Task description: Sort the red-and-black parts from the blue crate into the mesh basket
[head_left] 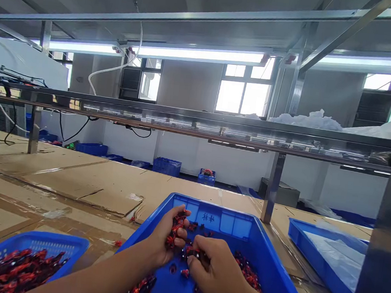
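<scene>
Cupped over a large blue bin (236, 221), my left hand (168, 237) is closed around a handful of small shiny red and black pieces (177, 226). My right hand (213, 269), just beside it, pinches a small dark piece with red on it (192, 252) between thumb and fingers. Their exact kind is too small to tell. More such pieces (248, 273) lie along the right side of the bin, with others at its near left and a few scattered on its floor. My right palm is turned away from view.
A blue perforated basket (78, 242) heaped with red and black pieces (21, 270) stands at the left. Cardboard covers the table (108, 179). A metal post (274, 187) rises behind the bin, and a blue tray (293, 231) with clear plastic sits right. A shelf rail (184, 117) crosses ahead.
</scene>
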### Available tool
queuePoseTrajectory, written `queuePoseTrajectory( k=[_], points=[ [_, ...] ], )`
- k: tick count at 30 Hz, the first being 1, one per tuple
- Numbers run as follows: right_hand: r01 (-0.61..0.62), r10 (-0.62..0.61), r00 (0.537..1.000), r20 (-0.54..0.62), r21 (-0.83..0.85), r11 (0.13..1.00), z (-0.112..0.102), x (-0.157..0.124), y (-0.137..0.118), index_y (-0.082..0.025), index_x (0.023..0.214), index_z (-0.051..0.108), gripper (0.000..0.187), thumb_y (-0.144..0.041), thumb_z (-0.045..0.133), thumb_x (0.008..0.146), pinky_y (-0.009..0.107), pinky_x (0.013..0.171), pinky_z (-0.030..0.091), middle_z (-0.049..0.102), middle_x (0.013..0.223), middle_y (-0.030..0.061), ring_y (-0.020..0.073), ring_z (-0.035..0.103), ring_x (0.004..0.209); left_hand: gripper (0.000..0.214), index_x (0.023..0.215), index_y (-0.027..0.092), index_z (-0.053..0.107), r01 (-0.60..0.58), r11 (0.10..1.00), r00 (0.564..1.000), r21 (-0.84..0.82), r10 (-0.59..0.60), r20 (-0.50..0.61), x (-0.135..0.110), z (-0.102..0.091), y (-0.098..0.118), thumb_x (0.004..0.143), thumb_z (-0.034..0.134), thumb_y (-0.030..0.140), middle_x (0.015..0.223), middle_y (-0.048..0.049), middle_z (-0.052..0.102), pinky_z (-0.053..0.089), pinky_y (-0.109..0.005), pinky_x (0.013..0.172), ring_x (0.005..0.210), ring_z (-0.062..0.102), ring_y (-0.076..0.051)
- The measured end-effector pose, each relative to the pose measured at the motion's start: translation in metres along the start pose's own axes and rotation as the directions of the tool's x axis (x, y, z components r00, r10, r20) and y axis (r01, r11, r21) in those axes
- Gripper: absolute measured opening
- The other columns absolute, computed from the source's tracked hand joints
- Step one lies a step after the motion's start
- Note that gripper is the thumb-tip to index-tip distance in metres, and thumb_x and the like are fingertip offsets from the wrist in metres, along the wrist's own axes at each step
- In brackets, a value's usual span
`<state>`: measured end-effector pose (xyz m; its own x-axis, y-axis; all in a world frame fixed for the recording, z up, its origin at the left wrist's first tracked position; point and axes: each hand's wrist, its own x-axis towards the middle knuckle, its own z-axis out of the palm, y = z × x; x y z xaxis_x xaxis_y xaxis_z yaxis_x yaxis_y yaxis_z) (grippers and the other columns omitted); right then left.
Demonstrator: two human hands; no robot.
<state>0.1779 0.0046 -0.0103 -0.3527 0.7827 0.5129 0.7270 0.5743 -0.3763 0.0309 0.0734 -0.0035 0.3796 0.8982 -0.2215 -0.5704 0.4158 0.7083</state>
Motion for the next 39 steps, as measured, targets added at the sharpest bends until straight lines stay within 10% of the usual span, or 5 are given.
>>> queuePoseTrajectory(
  k=[8,17,33,36,39],
  points=[
    [0.181,-0.191,0.981,-0.019,-0.228,0.957,-0.016,-0.005,0.006,-0.02,0.064,0.041,0.019,-0.023,0.053,0.079,0.027,0.052,0.022,0.051,0.058,-0.0031,0.0111,0.041,0.053,0.029,0.087,0.017,0.059,0.015,0.95,1.0,0.311,-0.012,-0.011,-0.006,0.003,-0.014,0.081,0.063,0.045,0.059,0.0028,0.055,0.021,-0.012,0.03,0.034,0.041,-0.005],
    [0.054,-0.051,0.998,0.023,-0.207,0.977,-0.026,-0.001,0.002,-0.02,0.084,0.062,0.007,-0.022,0.056,0.081,0.026,0.06,0.035,0.066,0.074,0.0017,0.0168,0.058,0.068,0.031,0.066,0.017,0.055,-0.274,0.719,0.958,0.638,0.144,0.249,-0.02,0.014,-0.027,0.08,0.064,0.043,0.05,0.0022,0.052,0.031,-0.016,0.032,0.032,0.042,-0.007],
    [0.361,-0.45,0.892,-0.053,-0.515,0.777,-0.033,-0.001,0.013,-0.015,0.091,0.065,0.021,-0.024,0.046,0.094,0.029,0.053,0.035,0.062,0.07,0.0054,0.0186,0.057,0.062,0.03,0.072,0.02,0.052,-0.267,0.735,0.964,0.623,0.209,0.166,-0.016,0.011,-0.023,0.084,0.058,0.047,0.053,0.003,0.053,0.027,-0.016,0.033,0.034,0.041,-0.007],
    [0.33,-0.393,0.915,-0.095,-0.386,0.861,-0.034,-0.001,0.01,-0.018,0.082,0.064,0.019,-0.025,0.049,0.09,0.028,0.054,0.035,0.058,0.067,0.0041,0.0165,0.051,0.061,0.029,0.07,0.019,0.053,-0.266,0.737,0.964,0.621,0.205,0.169,-0.016,0.011,-0.024,0.085,0.058,0.043,0.053,0.0024,0.054,0.03,-0.017,0.035,0.035,0.043,-0.008],
    [0.039,-0.012,0.993,-0.118,0.226,0.973,-0.032,0.0,0.012,-0.02,0.073,0.056,0.014,-0.029,0.05,0.083,0.024,0.047,0.033,0.047,0.061,-0.0015,0.0127,0.041,0.054,0.027,0.072,0.018,0.056,-0.247,0.745,0.969,0.62,0.202,0.144,-0.015,0.01,-0.025,0.084,0.059,0.042,0.053,0.002,0.054,0.029,-0.017,0.034,0.034,0.043,-0.008]
  ],
)
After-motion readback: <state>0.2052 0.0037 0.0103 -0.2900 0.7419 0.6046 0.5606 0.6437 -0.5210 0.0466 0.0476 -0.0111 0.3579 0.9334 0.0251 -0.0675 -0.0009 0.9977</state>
